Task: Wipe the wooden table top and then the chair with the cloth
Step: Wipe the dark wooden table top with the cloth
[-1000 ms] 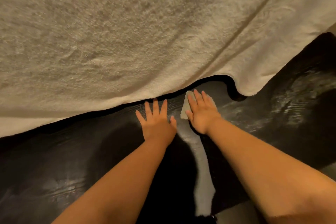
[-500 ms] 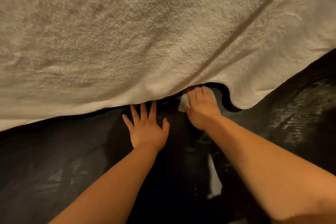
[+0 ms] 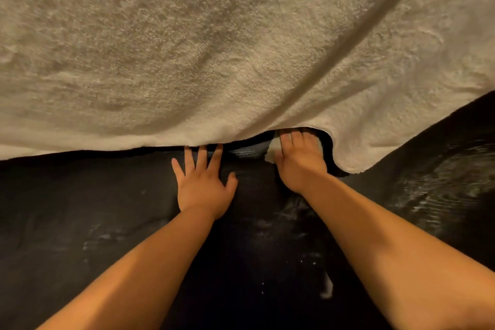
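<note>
The dark wooden table top point(image 3: 93, 209) fills the lower half of the head view, with pale smears on it. My right hand point(image 3: 300, 163) presses flat on a small pale cloth point(image 3: 270, 154), whose edge shows at the left of my fingers. My fingertips reach under the hem of a big cream towel point(image 3: 214, 48) that hangs close in front of the camera. My left hand point(image 3: 201, 185) rests flat on the wood with fingers spread, its fingertips at the towel's hem. The chair is not in view.
The cream towel covers the whole upper half of the view and hides whatever lies beyond it. Pale streaks and rippled wet marks point(image 3: 442, 190) lie on the wood at the right. Small white specks point(image 3: 308, 262) dot the wood between my forearms.
Both hands have slid forward, away from me, until the fingertips meet the towel's hem. The right hand carried the cloth along, and the long pale streak between my arms has shrunk.
</note>
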`<control>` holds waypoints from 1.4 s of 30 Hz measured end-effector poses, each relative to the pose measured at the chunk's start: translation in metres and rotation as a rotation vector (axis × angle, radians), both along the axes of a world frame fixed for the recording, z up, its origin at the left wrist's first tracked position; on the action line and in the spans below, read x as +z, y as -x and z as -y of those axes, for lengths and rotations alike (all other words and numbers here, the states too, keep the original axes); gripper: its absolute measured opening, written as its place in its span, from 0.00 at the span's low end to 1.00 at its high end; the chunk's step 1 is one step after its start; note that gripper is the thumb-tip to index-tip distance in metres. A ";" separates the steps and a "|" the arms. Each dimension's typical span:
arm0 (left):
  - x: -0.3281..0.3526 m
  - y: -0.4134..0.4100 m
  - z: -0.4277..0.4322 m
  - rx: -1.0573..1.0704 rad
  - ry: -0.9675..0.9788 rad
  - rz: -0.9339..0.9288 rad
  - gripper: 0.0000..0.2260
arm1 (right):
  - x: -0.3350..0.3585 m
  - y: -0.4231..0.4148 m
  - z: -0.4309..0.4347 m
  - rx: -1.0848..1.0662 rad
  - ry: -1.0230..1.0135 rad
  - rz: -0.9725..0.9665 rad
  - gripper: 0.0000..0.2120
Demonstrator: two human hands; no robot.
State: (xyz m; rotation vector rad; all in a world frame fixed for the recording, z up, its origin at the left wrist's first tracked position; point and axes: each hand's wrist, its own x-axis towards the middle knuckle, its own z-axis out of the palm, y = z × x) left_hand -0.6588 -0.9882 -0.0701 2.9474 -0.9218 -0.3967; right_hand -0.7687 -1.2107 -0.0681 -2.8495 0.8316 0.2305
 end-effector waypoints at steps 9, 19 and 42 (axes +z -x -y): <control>0.001 0.000 0.001 0.003 0.040 0.019 0.34 | 0.003 0.025 0.000 0.243 0.033 -0.030 0.32; 0.000 0.001 0.000 0.002 0.055 0.043 0.34 | 0.003 0.053 -0.038 0.333 -0.069 0.062 0.30; 0.001 -0.001 -0.001 -0.042 0.021 -0.002 0.34 | 0.004 0.045 -0.041 -0.284 -0.074 0.017 0.31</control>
